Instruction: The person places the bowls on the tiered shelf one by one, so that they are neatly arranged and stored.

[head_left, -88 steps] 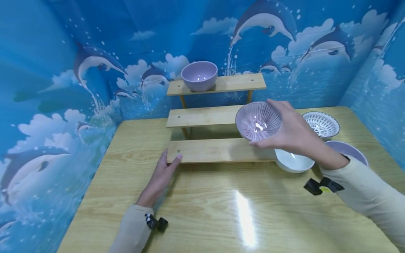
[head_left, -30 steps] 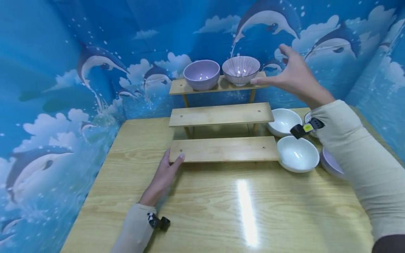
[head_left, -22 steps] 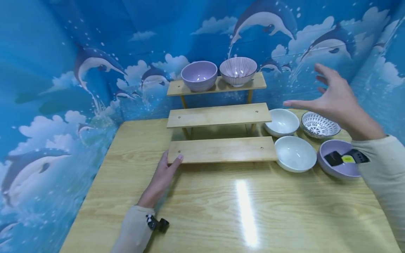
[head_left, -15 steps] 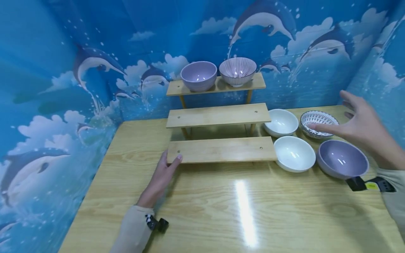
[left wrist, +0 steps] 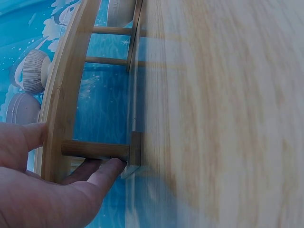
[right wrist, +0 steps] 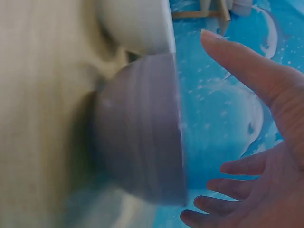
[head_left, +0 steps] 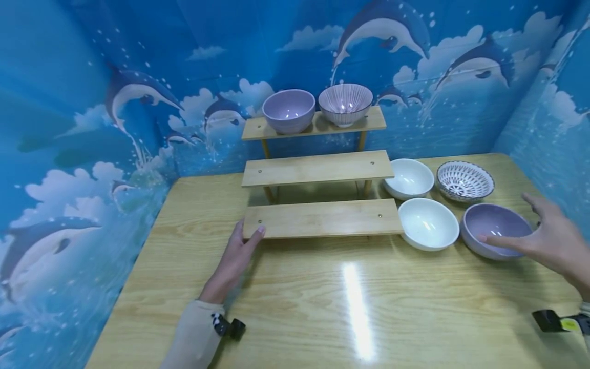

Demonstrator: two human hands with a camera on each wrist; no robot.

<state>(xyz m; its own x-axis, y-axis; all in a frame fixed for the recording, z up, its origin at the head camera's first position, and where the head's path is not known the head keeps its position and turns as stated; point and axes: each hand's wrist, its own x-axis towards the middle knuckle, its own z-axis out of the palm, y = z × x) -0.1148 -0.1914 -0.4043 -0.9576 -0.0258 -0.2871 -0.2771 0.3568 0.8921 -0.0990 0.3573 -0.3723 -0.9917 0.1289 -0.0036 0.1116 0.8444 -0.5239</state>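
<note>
At left and across the back, a blue backdrop (head_left: 239, 41) printed with leaping dolphins and clouds, behind a pale wood-grain table (head_left: 286, 307). At left of centre, a left hand (head_left: 236, 256) in a light sleeve (head_left: 191, 335), with a small black device (head_left: 228, 327) at the wrist. Closed around the left end of the lowest shelf of a three-tier wooden rack (head_left: 318, 169): thumb on top, fingers underneath, and, in the left wrist view, fingertips close by a round wooden leg (left wrist: 95, 149).

In the centre, shelves in steps, highest at the back. On the top shelf, side by side and upright, a plain purple bowl (head_left: 289, 115) to the left and a finely striped bowl (head_left: 345, 105) to the right.

Right of the rack, on the table, a rear white bowl (head_left: 409, 179) near the middle shelf's end and a front white bowl (head_left: 428, 225) by the lowest shelf's end. Farther right, a dark-patterned bowl (head_left: 464, 182) toward the back; nearer, an upright lilac bowl (head_left: 495, 220), just beside the front white bowl and well apart from the left hand.

At far right, a right hand (head_left: 555, 241) at the lilac bowl's right side, thumb and fingers spread wide around its rim, with nothing in its grasp. In the right wrist view, a clear gap between thumb and rim; contact at the lowest fingertip hard to tell.
</note>
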